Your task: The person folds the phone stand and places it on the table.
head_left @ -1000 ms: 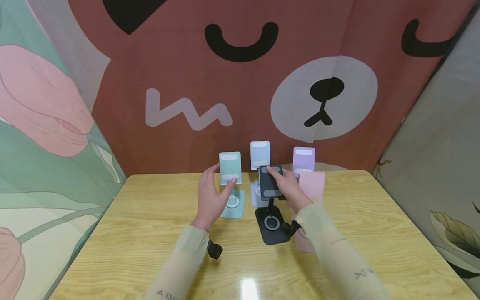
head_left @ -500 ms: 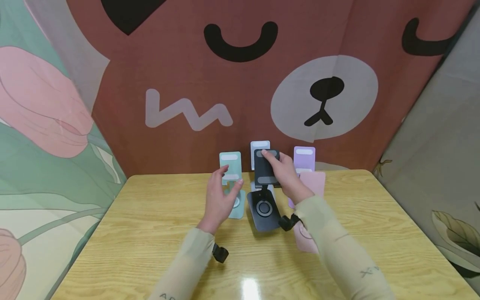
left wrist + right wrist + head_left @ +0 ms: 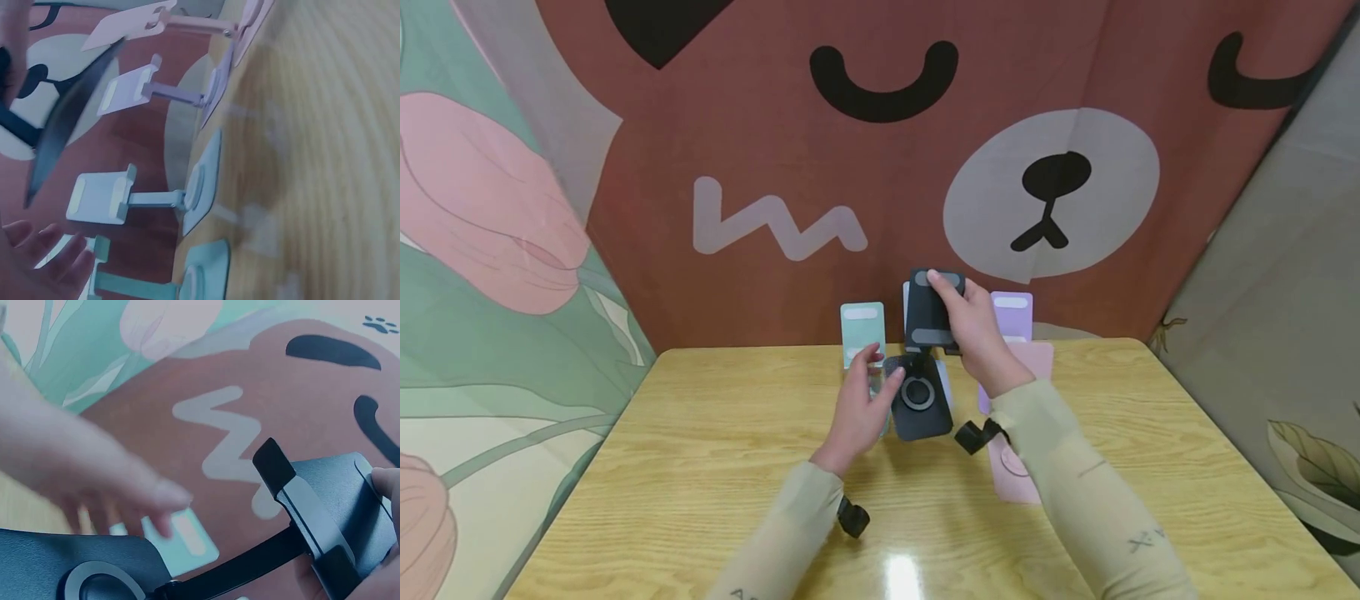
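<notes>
My right hand grips a black phone stand by its upper plate, thumb on the front. The stand is off the table; its round-ringed base hangs in the air in the left wrist view. My left hand is beside the base's left edge, fingers relaxed and parted, holding nothing. In the head view its thumb overlaps the base; whether they touch I cannot tell. Behind that hand stands a mint green phone stand. A light blue phone stand is mostly hidden behind the black one in the head view.
To the right, a purple phone stand stands behind a pink phone stand, which my right forearm partly covers. The wooden table ends at a printed bear curtain along its back edge. Each wrist carries a small black camera.
My right hand has raised the black phone stand off the table and moved it toward the back, covering the light blue one. My left hand has shifted right, from the mint stand toward the black base.
</notes>
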`<state>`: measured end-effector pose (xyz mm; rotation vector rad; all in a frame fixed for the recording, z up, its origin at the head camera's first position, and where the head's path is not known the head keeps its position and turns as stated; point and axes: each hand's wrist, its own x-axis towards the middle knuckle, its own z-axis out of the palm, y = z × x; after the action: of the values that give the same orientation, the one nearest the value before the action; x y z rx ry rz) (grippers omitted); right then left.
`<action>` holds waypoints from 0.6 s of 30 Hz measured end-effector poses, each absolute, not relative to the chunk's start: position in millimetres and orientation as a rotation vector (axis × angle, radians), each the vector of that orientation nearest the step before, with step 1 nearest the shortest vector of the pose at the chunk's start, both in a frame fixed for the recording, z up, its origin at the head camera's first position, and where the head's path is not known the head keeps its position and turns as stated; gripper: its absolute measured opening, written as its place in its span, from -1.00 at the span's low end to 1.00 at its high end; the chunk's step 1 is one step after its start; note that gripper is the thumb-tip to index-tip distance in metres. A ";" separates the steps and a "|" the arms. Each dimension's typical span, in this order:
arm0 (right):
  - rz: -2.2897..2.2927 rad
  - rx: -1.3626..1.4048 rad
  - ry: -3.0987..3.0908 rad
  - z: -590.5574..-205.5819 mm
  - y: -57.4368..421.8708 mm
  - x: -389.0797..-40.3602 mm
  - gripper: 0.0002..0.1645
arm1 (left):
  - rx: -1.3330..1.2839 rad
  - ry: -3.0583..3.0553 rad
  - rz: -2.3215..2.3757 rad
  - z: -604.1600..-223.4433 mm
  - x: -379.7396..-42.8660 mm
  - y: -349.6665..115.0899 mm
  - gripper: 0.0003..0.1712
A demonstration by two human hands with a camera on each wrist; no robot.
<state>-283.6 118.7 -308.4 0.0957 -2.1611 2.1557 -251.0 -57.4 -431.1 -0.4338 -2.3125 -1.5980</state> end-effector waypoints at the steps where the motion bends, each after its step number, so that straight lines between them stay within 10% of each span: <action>1: 2.160 0.099 -2.146 -306.5 118.3 -282.7 -0.33 | -0.451 -2.314 -1.619 -431.9 -250.5 -55.7 -0.22; 18: 2.181 0.120 -2.076 -292.0 107.8 -267.5 -0.36 | -0.271 -2.229 -2.084 -419.5 -245.3 -45.4 -0.39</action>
<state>-267.5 107.8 -292.0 0.1200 -2.0760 2.1812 -245.3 -45.4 -419.5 -0.2711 -2.2290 -2.0840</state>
